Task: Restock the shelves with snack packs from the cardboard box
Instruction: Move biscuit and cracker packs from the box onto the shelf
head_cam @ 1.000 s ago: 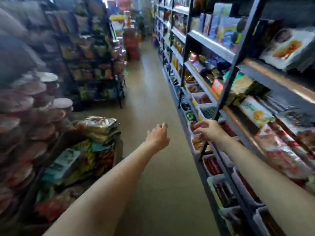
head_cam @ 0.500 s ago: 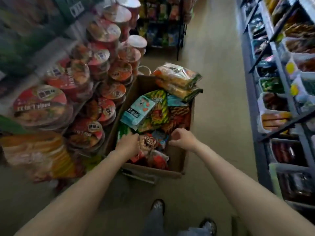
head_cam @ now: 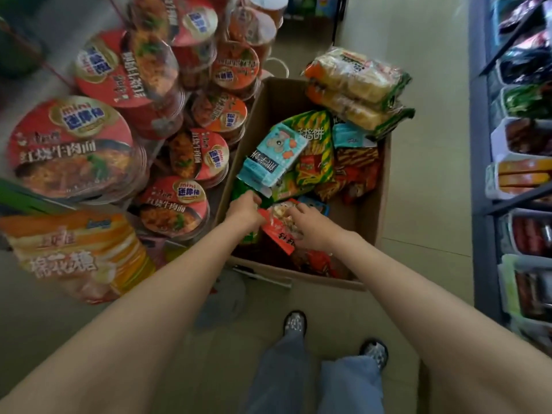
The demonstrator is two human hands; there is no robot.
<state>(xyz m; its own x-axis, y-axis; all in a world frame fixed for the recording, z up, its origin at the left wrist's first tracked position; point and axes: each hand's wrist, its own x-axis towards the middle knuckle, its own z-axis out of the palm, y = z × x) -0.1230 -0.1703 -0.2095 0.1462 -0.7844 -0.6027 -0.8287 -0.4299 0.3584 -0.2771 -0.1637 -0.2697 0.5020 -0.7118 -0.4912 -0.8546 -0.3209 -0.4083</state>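
An open cardboard box (head_cam: pixel 370 210) stands on the floor in front of me, full of snack packs. Both hands are down in its near end. My left hand (head_cam: pixel 243 209) grips the left edge of a red snack pack (head_cam: pixel 277 230) with white lettering. My right hand (head_cam: pixel 310 224) holds the same pack from the right, fingers curled over its top. Behind them lie a light blue pack (head_cam: pixel 273 159) with a cartoon mouse, a yellow-green pack (head_cam: pixel 316 144) and two clear bags of pale biscuits (head_cam: pixel 355 79) on the box's far right corner.
Stacked red instant-noodle bowls (head_cam: pixel 167 115) crowd the left side, right against the box. An orange bag (head_cam: pixel 71 252) hangs at the lower left. A dark metal shelf (head_cam: pixel 481 174) with white bins of snacks runs along the right. My feet (head_cam: pixel 294 324) stand on tiled floor just behind the box.
I have turned from the right shelf down to the box. Both hands dropped into its near end and closed on the red snack pack, lifting its edge.
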